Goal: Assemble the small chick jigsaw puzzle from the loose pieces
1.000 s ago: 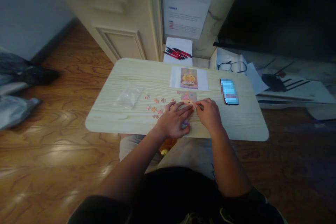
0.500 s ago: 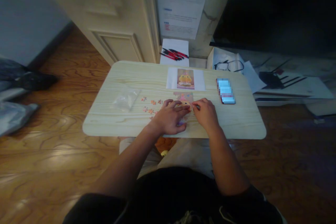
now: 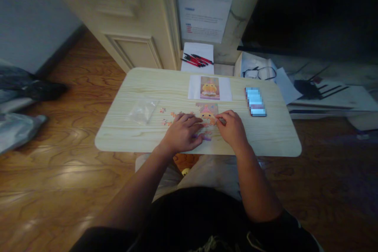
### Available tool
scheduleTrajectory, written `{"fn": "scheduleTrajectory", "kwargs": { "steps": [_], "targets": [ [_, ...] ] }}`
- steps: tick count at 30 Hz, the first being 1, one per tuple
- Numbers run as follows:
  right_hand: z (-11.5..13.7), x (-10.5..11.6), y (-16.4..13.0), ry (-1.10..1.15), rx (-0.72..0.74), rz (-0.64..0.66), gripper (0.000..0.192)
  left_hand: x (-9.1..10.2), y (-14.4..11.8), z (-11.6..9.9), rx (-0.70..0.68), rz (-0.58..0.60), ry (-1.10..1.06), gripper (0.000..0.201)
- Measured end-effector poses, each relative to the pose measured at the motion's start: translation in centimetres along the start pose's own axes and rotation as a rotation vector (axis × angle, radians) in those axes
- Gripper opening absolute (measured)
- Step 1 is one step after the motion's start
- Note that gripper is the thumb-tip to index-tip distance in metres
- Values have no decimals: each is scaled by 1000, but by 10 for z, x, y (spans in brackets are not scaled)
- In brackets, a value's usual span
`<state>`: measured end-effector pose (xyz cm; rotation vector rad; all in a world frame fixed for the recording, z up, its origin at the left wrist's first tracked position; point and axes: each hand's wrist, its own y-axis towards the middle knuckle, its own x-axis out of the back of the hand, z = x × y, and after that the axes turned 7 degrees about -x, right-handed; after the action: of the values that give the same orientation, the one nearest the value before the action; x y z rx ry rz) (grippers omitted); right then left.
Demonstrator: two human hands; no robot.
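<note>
A clear plastic bag (image 3: 141, 110) lies well to the left of the puzzle (image 3: 207, 117), on the pale wooden worktop (image 3: 126, 138). Between the bag and the puzzle, loose pieces (image 3: 167, 117) are scattered on the wood. The left hand (image 3: 182, 135) rests flat and open just left of the puzzle, palm down, its fingertips touching the puzzle's left edge and covering some of the loose pieces. The puzzle, partly built and showing a yellow figure, lies in the middle of the worktop between the two hands. The right hand (image 3: 232, 128) sits just right of the puzzle, fingers curled and pinched at the puzzle's right edge; whether it grips a piece cannot be told. Behind the puzzle, a printed picture (image 3: 210, 87) of the same yellow figure lies on a white sheet. A phone (image 3: 255, 102) lies to the right of the puzzle, beyond the right hand.
</note>
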<state>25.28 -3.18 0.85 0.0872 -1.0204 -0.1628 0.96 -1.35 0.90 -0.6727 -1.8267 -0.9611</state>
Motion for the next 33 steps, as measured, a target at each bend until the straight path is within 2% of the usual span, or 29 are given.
{"fn": "scheduleTrajectory", "kwargs": {
  "steps": [4,9,14,21,33],
  "targets": [
    [6,-6,3,-42,-81,-76,9,-4,-2,-4,34,-3,8,39],
    [8,-10,8,-88,-157,-71,6,-9,-3,-8,34,19,3,43],
    [10,-11,14,-62,-145,-103,12,-8,-2,-9,23,11,10,42],
    [8,-12,13,-47,-146,-52,4,-3,-3,-11,63,51,21,45],
    [-2,-12,11,-28,-150,-1,2,-6,-1,-8,70,39,2,46]
  ]
}}
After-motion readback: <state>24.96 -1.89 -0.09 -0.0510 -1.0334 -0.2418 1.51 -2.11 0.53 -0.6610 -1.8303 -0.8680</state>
